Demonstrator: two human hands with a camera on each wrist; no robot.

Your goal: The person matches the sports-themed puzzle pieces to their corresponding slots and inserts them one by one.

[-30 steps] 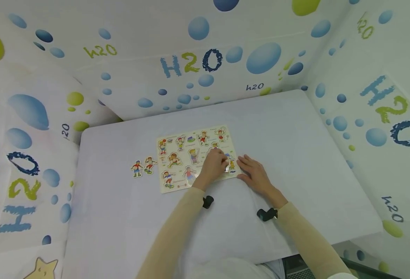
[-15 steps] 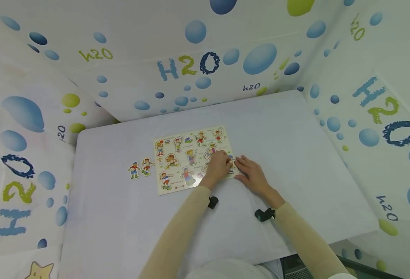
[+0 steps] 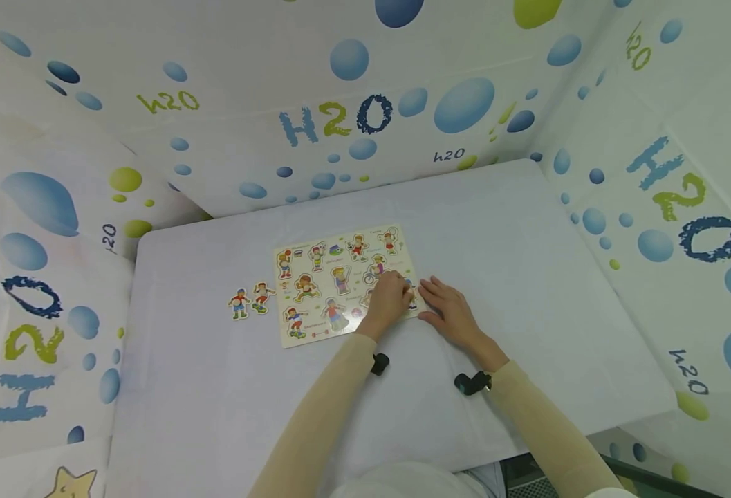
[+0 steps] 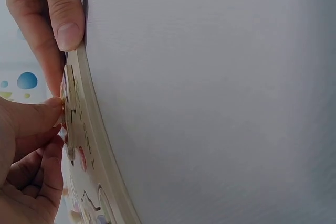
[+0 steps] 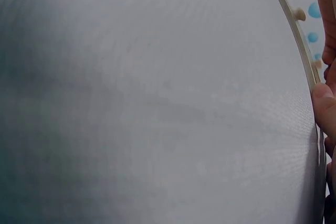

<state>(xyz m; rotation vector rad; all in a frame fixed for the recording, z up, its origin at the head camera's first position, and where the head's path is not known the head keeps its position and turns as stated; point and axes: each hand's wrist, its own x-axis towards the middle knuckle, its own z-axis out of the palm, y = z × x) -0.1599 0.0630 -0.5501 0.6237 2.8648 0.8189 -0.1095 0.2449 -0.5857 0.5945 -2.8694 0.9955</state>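
In the head view a pale puzzle board (image 3: 315, 321) lies on the table, printed with children doing sports. My left hand (image 3: 389, 302) reaches over its lower right part. In the left wrist view the left hand's thumb and curled fingers pinch a thin wooden puzzle piece (image 4: 69, 90) at the board's surface. Whether that piece lies fully in its recess cannot be told. My right hand (image 3: 454, 315) rests against the board's right edge, fingers extended and thumb spread toward the near corner. Left of the board lie two loose puzzle pieces, a standing figure (image 3: 239, 304) and a skateboarder (image 3: 261, 298).
A white cloth covers the table (image 3: 527, 277). Curtain-like walls (image 3: 228, 117) with H2O lettering and drops enclose it on the back and sides. Knob-like pegs (image 5: 300, 14) show along the board's edge in the right wrist view.
My left hand has shifted right over the board, uncovering the cyclist piece and covering more of the lower right piece. The right hand stays at the board's edge. The head view has tilted slightly.
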